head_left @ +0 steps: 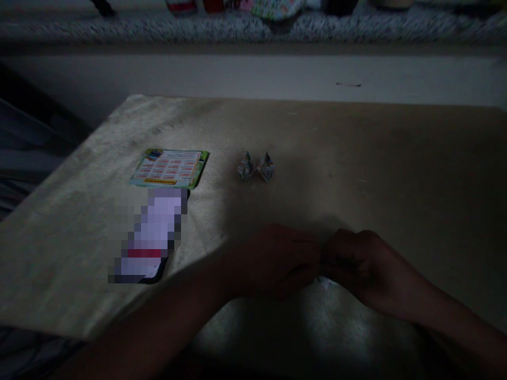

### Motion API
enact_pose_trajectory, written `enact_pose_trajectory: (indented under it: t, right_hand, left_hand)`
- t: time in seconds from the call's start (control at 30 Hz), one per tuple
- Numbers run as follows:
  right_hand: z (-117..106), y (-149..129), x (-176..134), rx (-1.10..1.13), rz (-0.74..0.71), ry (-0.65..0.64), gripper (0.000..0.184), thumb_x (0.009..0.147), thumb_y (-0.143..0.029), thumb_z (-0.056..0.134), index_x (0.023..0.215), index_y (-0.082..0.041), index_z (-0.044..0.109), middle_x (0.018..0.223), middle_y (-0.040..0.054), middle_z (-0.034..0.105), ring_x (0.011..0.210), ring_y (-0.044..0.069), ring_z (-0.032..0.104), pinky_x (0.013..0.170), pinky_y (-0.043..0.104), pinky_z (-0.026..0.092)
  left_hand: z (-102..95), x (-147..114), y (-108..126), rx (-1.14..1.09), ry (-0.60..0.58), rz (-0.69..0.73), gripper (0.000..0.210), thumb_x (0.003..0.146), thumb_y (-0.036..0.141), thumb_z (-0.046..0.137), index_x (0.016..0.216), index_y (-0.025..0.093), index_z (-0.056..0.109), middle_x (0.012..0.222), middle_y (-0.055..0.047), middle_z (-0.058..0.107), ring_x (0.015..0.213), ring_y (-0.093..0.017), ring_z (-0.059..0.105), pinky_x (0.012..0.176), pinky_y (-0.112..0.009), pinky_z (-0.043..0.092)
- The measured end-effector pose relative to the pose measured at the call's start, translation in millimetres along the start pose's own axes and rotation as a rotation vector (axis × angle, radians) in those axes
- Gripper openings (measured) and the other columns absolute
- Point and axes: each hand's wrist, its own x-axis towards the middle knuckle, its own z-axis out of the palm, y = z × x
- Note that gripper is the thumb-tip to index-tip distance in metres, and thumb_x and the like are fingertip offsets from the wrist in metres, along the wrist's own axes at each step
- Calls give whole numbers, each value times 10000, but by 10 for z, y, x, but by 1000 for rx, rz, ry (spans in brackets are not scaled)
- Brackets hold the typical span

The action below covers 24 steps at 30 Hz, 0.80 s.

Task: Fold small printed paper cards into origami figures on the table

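My left hand (279, 261) and my right hand (356, 261) meet low over the table, right of the middle, with their fingertips together. Both are closed on a small piece of paper (327, 282). Only a pale edge of it shows below the fingers, so its shape is hidden. Beyond the hands stand two small folded paper figures, a left one (246, 168) and a right one (266, 168). They have pointed tips and printed surfaces, and they sit side by side, close together or touching.
A phone (156, 232) with a lit, blurred screen lies on the table (380, 153) at left. Just behind it is a printed calendar card (170, 169) with a green border. A speckled stone ledge (222, 29) with several items runs along the back. The light is dim.
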Motion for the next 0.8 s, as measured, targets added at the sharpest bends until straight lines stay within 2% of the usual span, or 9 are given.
enact_pose_trajectory:
  t: [0.07, 0.17, 0.23, 0.33, 0.4, 0.53, 0.7, 0.73, 0.8]
  right_hand:
    - [-7, -17, 9, 26, 9, -7, 237, 910, -239, 691, 683, -173, 669, 604, -26, 603, 519, 90, 544, 460, 211, 377]
    - [-43, -70, 14, 65, 22, 14, 174, 900, -270, 710, 751, -183, 729, 702, 4, 698, 602, 120, 643, 512, 214, 460]
    - [-81, -101, 10, 94, 34, 72, 64, 860, -269, 758, 878, -209, 770, 781, 5, 755, 656, 133, 692, 560, 212, 512]
    - [-133, -103, -5, 97, 44, 191, 115, 874, -286, 744, 958, -223, 789, 839, 21, 801, 690, 147, 729, 578, 213, 544]
    - [-147, -80, -14, 98, 42, 223, 108, 881, -294, 736, 916, -213, 797, 809, 31, 806, 669, 157, 737, 555, 219, 545]
    - [-139, -43, -9, 150, 22, 183, 89, 865, -278, 750, 896, -206, 793, 789, 36, 800, 645, 162, 737, 533, 219, 547]
    - [-155, -37, 6, 291, 66, 345, 125, 836, -297, 787, 939, -231, 763, 807, 18, 805, 658, 150, 750, 555, 193, 582]
    - [-157, -36, 5, 313, 81, 370, 129, 842, -297, 783, 955, -242, 755, 788, 6, 803, 652, 145, 752, 558, 186, 585]
    - [-146, -31, 1, 301, 96, 400, 161, 849, -282, 778, 1004, -261, 739, 774, -12, 801, 655, 138, 756, 559, 175, 580]
  left_hand:
    - [-2, 5, -8, -30, 21, 18, 218, 973, 225, 515, 764, 168, 544, 720, 5, 545, 638, -115, 496, 607, -254, 365]
    - [-47, -13, -30, -87, 94, 6, 238, 972, 219, 522, 744, 156, 549, 679, 23, 506, 598, -94, 460, 573, -239, 341]
    - [-97, -40, -53, -104, 182, -7, 231, 963, 214, 535, 742, 148, 562, 663, 32, 489, 584, -83, 452, 563, -230, 331]
    - [-143, -81, -85, -142, 276, -101, 213, 937, 224, 559, 739, 145, 570, 630, 47, 460, 548, -74, 424, 536, -227, 310]
    - [-141, -93, -90, -174, 264, -147, 235, 936, 261, 555, 729, 149, 565, 620, 48, 456, 540, -75, 414, 529, -229, 307]
    - [-114, -77, -55, -184, 139, -143, 317, 983, 270, 483, 696, 147, 541, 618, 43, 452, 549, -73, 424, 539, -226, 311]
    - [-167, -82, -43, -180, 253, -168, 367, 994, 271, 505, 649, 148, 493, 592, 59, 388, 524, -58, 377, 512, -213, 282]
    - [-186, -90, -54, -182, 249, -179, 368, 997, 282, 506, 655, 147, 504, 594, 57, 398, 525, -59, 386, 510, -211, 285]
    - [-218, -105, -76, -170, 171, -200, 349, 999, 288, 502, 686, 142, 548, 612, 46, 451, 542, -67, 426, 523, -210, 305]
